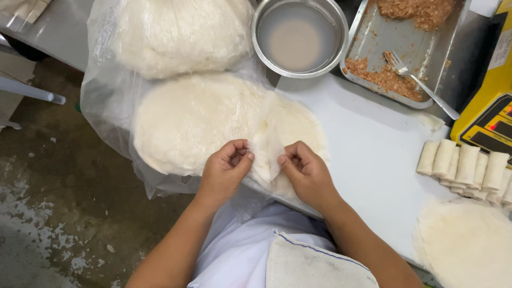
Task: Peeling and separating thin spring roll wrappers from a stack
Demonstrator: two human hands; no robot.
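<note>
My left hand (226, 165) and right hand (304, 169) both pinch the edge of one thin white wrapper (269, 144), fingertips closed on it, lifting it off the stack of wrappers (186, 120) that lies in a clear plastic bag (101, 90) on the white desk (368, 154). The wrapper stands folded up between my hands, just in front of my body, its far part draped over the stack's right side. A second stack (176, 32) sits in the same bag farther back. Behind it is a metal bowl (300, 37) of cloudy liquid, and beside that a metal tray (373, 37) with brown filling (384, 77) and a fork (421, 85). To my right lies a row of finished rolls (469, 168), with another pile of wrappers (466, 242) near it and a yellow scale (490, 112) behind. A cloth (314, 264) hangs at my waist.
</note>
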